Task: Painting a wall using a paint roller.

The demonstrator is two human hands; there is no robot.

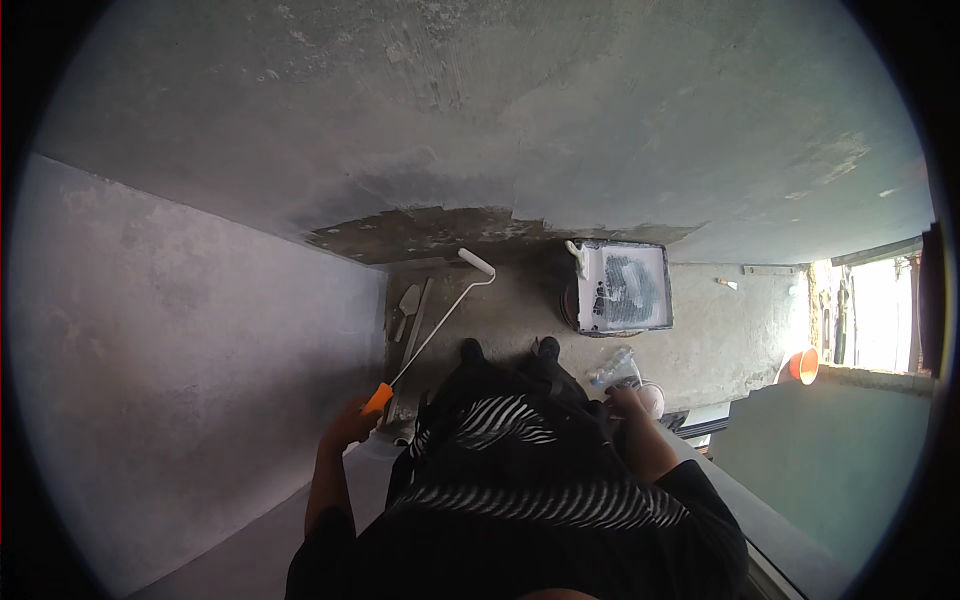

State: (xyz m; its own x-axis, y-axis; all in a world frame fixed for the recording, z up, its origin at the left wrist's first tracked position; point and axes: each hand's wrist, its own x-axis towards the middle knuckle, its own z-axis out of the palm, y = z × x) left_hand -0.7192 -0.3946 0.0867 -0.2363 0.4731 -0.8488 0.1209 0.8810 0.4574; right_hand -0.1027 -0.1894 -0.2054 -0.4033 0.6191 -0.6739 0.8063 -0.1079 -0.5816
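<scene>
My left hand (349, 424) grips the orange handle of a paint roller (377, 399). Its thin bent rod reaches up to a small white roller sleeve (476, 261), which is near the foot of the wall. My right hand (624, 402) hangs low at my side by a white bucket (651, 397); its fingers look bent, and whether they touch anything is unclear. In front of me and to the right, a black-rimmed paint tray (657, 274) rests on a round container. White paint streaks its dark ribbed bed, and a whitish object (577, 259) lies over its left edge.
A trowel (409, 300) and a long straight strip (417, 324) lie on the floor at left. Clear plastic (615, 366) is beside the white bucket. Farther right are a putty knife (727, 283) and an orange bucket (805, 366). Plastered walls (480, 135) stand ahead and left (202, 322).
</scene>
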